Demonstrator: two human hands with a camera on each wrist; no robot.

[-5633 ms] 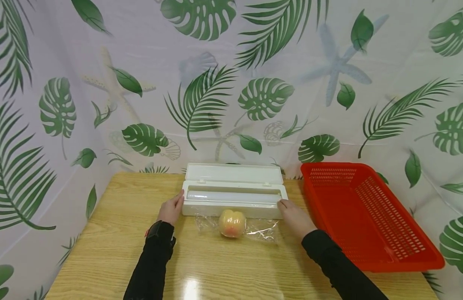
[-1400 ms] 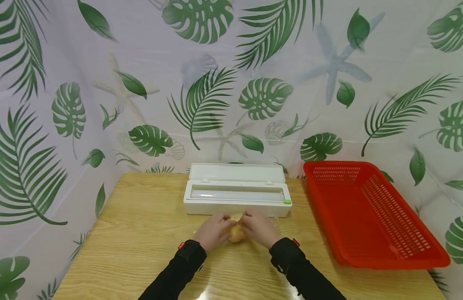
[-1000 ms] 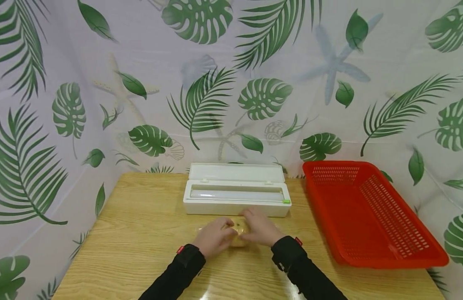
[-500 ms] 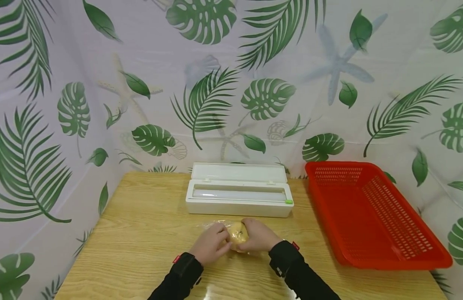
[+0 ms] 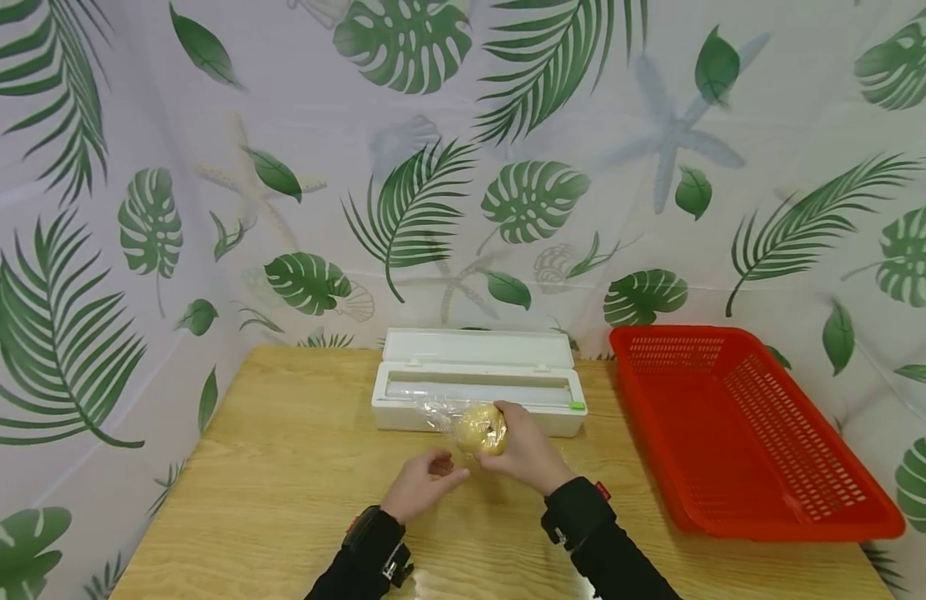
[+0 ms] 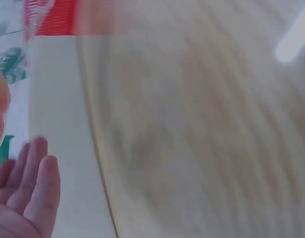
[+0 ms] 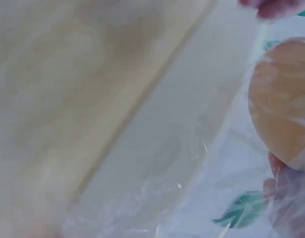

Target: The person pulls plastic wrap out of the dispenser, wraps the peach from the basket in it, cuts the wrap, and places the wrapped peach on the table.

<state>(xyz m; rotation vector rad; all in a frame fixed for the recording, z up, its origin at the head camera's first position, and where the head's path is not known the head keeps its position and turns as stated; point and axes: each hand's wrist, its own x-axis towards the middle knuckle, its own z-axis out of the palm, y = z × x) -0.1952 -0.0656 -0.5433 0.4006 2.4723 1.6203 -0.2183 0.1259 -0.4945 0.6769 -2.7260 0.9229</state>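
A yellow peach (image 5: 480, 431) in clear cling film (image 5: 438, 408) is lifted off the table in front of the white film box. My right hand (image 5: 528, 454) grips it from the right side, thumb below and fingers above. A loose flap of film hangs from the peach toward the left. My left hand (image 5: 423, 485) is apart from the peach, lower and to the left, fingers loosely bent around nothing. At the left edge of the left wrist view its fingers (image 6: 35, 191) show below part of the peach. The right wrist view has the wrapped peach (image 7: 283, 99) up close.
Behind the hands stands the white cling film box (image 5: 402, 417), lid raised, with a film roll (image 5: 478, 392) inside and a green slider (image 5: 577, 406) at its right end. A red plastic basket (image 5: 733, 433) stands on the wooden table (image 5: 282, 467) at right.
The box's front was held earlier with the peach before it. Both hands then worked at the peach; now the right hand has raised it toward the box and the left hand has let go.
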